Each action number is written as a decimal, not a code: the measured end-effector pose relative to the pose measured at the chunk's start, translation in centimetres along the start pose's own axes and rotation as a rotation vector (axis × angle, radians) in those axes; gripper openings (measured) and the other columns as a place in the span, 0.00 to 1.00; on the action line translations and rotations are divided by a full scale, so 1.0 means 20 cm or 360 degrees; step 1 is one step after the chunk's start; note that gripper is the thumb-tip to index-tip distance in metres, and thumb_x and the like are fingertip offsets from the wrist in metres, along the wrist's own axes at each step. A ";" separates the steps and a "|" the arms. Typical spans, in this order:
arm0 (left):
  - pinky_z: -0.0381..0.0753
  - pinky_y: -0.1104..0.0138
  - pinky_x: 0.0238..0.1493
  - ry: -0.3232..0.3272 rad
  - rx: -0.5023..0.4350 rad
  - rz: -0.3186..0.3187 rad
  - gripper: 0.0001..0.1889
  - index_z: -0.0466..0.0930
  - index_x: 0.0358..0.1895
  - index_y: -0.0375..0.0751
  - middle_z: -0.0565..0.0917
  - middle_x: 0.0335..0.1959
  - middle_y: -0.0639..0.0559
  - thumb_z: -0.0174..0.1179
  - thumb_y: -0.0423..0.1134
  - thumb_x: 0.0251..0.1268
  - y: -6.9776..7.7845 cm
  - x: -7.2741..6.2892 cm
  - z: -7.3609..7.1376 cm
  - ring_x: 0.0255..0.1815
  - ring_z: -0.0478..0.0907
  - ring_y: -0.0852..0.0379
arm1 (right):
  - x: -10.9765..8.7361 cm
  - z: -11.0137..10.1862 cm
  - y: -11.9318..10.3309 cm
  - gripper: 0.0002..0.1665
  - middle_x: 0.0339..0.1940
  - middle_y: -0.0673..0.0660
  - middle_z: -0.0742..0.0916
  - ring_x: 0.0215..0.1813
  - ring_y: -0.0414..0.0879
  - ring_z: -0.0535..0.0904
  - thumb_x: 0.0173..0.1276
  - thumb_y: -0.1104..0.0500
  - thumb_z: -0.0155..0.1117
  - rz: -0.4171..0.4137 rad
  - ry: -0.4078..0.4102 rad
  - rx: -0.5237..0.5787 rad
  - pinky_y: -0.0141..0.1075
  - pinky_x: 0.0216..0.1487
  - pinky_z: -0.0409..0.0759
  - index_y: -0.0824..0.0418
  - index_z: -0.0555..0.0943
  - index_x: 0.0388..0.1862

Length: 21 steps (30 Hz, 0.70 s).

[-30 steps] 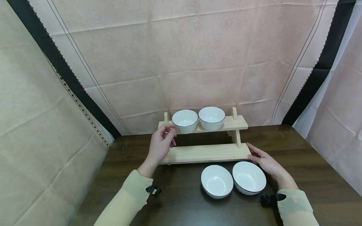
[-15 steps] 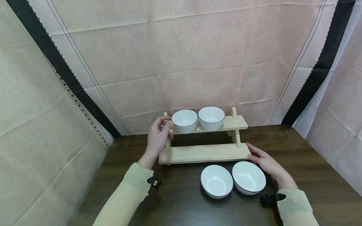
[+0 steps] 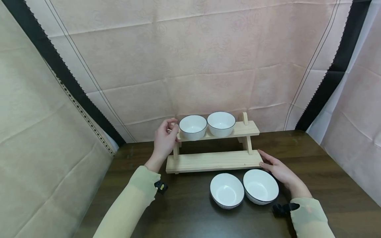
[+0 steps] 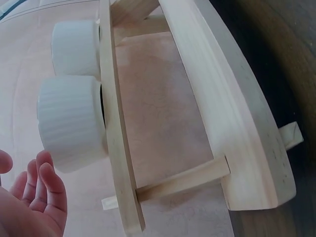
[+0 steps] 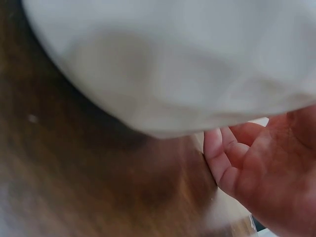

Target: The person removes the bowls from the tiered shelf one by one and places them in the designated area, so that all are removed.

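Observation:
A two-tier wooden rack (image 3: 214, 161) stands on the table. Two white bowls with dark rims sit side by side on its upper shelf, the left bowl (image 3: 192, 128) and the right bowl (image 3: 221, 125). My left hand (image 3: 163, 140) is beside the left bowl at that shelf's left end; in the left wrist view its fingers (image 4: 53, 190) are loosely bent around nothing. My right hand (image 3: 279, 170) holds the lower shelf's right end, its thumb over the front corner. In front of the rack stand two more white bowls, one left (image 3: 227, 191) and one right (image 3: 260, 187), close to my right hand.
The dark brown table (image 3: 184, 215) extends around the rack. Pale cloth (image 3: 208, 59) hangs behind it and at both sides. In the right wrist view a bowl (image 5: 187, 64) fills much of the picture and partly covers my fingers.
My left hand has moved left and slightly up, away from the front of the left upper bowl to the shelf's left end. The right hand and bowls have stayed in place.

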<state>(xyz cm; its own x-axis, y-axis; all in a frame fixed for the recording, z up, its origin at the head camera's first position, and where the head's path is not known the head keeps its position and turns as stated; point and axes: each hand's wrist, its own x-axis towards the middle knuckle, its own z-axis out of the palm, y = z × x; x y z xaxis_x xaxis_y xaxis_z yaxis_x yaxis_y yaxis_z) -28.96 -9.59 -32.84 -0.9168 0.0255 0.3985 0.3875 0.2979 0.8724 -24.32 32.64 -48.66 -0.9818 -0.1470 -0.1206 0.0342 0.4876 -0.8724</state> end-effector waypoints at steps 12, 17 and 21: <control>0.80 0.58 0.21 -0.0021 0.0136 -0.0054 0.16 0.74 0.54 0.53 0.78 0.31 0.48 0.51 0.48 0.64 -0.19 0.11 0.02 0.23 0.79 0.37 | 0.00 0.00 0.00 0.40 0.75 0.66 0.55 0.74 0.67 0.51 0.70 0.43 0.48 0.0004 0.0000 -0.0006 0.65 0.65 0.56 0.47 0.46 0.76; 0.77 0.63 0.18 -0.0069 0.0241 -0.0086 0.19 0.73 0.57 0.53 0.79 0.33 0.46 0.51 0.50 0.63 -0.18 0.12 0.03 0.23 0.80 0.40 | 0.00 0.00 0.00 0.40 0.75 0.66 0.54 0.74 0.66 0.51 0.71 0.43 0.48 0.0002 -0.0003 -0.0003 0.65 0.65 0.56 0.47 0.46 0.76; 0.76 0.63 0.18 -0.0118 0.0314 -0.0112 0.21 0.73 0.57 0.51 0.78 0.32 0.47 0.51 0.51 0.63 -0.16 0.13 0.04 0.23 0.80 0.41 | -0.01 0.00 -0.01 0.40 0.76 0.66 0.54 0.74 0.67 0.50 0.71 0.43 0.48 0.0003 -0.0006 -0.0007 0.66 0.64 0.55 0.47 0.46 0.76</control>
<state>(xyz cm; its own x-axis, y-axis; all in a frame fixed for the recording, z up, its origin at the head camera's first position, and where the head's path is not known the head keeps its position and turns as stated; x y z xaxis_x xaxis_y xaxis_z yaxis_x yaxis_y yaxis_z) -32.74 -9.76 -34.82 -0.9484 0.0659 0.3100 0.3022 0.4825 0.8221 -24.21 32.57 -48.53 -0.9810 -0.1492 -0.1243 0.0355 0.4915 -0.8702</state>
